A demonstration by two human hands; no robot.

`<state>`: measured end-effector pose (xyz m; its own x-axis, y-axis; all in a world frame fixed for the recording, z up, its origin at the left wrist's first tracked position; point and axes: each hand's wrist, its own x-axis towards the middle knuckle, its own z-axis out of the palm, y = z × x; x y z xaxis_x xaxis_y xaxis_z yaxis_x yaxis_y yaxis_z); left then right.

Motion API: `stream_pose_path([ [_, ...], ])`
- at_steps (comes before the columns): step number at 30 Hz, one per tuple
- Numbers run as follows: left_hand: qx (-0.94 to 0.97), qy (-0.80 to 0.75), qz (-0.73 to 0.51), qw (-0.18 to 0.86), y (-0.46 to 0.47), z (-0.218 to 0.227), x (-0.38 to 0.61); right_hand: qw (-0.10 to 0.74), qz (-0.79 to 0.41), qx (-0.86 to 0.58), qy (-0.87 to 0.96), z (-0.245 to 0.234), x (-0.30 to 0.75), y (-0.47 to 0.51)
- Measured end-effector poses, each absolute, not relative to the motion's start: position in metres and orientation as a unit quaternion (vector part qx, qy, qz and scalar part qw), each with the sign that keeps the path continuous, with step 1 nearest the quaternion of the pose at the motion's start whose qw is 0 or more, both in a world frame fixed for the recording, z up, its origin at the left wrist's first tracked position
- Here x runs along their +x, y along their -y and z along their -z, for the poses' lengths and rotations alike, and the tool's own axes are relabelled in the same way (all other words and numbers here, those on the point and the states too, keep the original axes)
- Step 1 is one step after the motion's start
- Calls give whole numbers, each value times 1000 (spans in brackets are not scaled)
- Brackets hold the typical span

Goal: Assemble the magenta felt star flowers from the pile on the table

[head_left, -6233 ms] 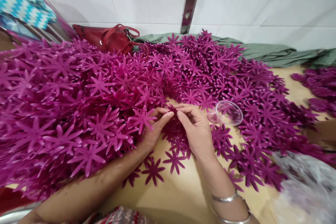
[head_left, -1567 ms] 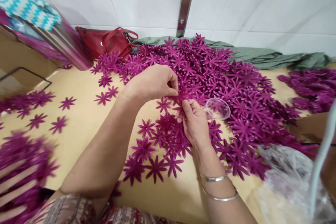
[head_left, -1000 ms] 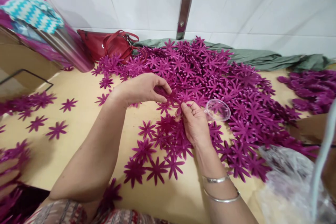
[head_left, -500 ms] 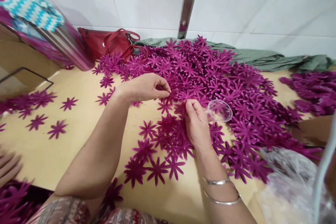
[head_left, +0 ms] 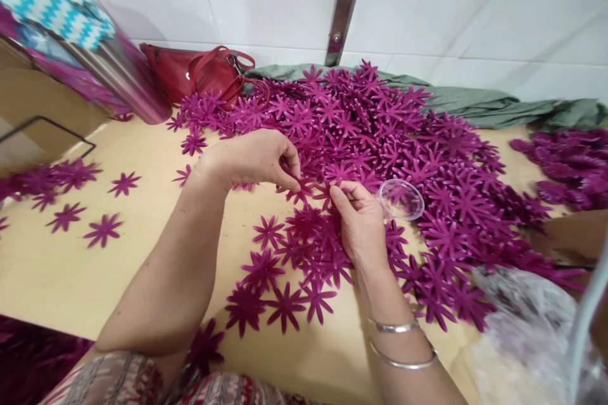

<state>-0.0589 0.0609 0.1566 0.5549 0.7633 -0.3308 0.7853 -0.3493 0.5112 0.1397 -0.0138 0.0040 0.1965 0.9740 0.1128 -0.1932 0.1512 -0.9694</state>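
Observation:
My left hand (head_left: 266,157) reaches in from the left with thumb and finger pinched at the edge of a magenta flower-shaped piece (head_left: 304,190). Close by, my right hand (head_left: 361,218) has its thumb and forefinger closed on another magenta flower piece (head_left: 325,195), partly hidden by the fingers. Its wrist wears two silver bangles (head_left: 403,364). Beneath and between the hands lie loose flower pieces (head_left: 286,305), some overlapping. A clear round plastic cup (head_left: 401,200) is beside my right knuckles. Behind both hands spreads a large heap of the same pieces (head_left: 351,120).
A red handbag (head_left: 190,76) and a tall metallic flask (head_left: 128,85) stand at the back left, near a cardboard box (head_left: 42,101). Scattered flower pieces (head_left: 103,230) lie left. Green cloth (head_left: 484,106) runs along the wall. A clear plastic bag (head_left: 527,323) sits at right.
My left hand has lowered slightly and its fingertips now meet a flower piece. My right hand stays nearly in place. Another hand at the left edge has gone from view.

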Motion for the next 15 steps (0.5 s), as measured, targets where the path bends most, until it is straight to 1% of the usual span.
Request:
stream_pose_path([
  [3,831,-459,0,313,-60,-158,-60,625,-461,-422,467,-11,139,16],
  [5,834,-458,-35,304,-58,-161,-60,625,-461,-410,479,-14,140,18],
  [11,820,-453,-166,309,-49,-167,-55,625,-409,-432,505,-19,141,21],
  [15,810,-391,-287,329,-46,-162,-50,623,-368,-453,521,-21,140,22],
])
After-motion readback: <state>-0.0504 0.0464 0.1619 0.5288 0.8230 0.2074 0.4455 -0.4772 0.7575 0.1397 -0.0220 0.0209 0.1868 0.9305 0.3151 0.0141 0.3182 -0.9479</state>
